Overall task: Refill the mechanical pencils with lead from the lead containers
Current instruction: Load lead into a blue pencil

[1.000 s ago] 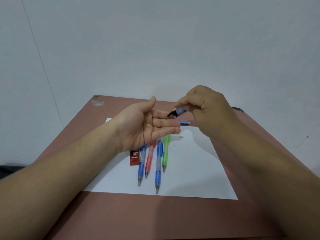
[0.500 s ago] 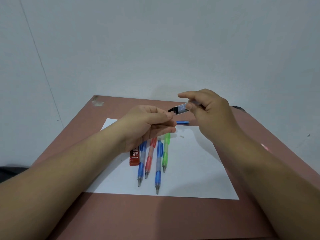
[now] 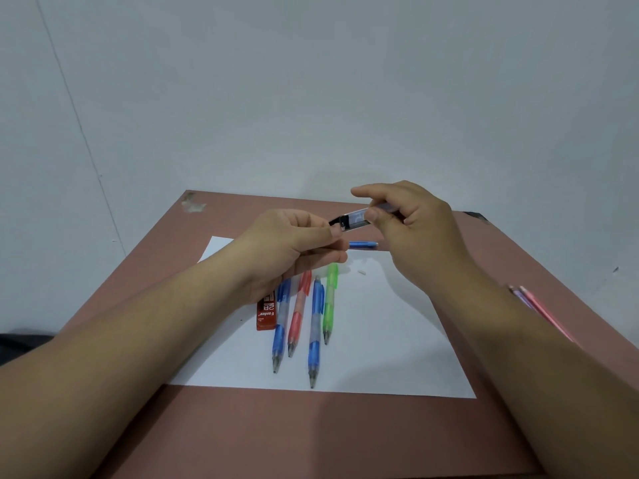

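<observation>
My right hand [image 3: 415, 236] holds a clear lead container [image 3: 356, 219] with a black cap, tilted above the far edge of the paper. My left hand [image 3: 294, 243] is curled, and its thumb and forefinger pinch at the container's black cap end. I cannot see any lead between the fingers. On the white paper [image 3: 397, 340] lie several mechanical pencils side by side, tips toward me: a blue one [image 3: 280, 326], a red one [image 3: 297, 316], a longer blue one [image 3: 315, 333] and a green one [image 3: 330, 302]. A red 2B lead box [image 3: 266, 314] lies left of them.
A short blue pencil part [image 3: 361, 244] and a small white piece [image 3: 361, 271] lie on the paper below my hands. Pink and purple pencils [image 3: 539, 309] lie near the brown table's [image 3: 311, 437] right edge. A pale wall rises behind the table.
My left hand went from a flat open palm to curled fingers and rose to the container's cap. My right hand turned the container to a flatter tilt.
</observation>
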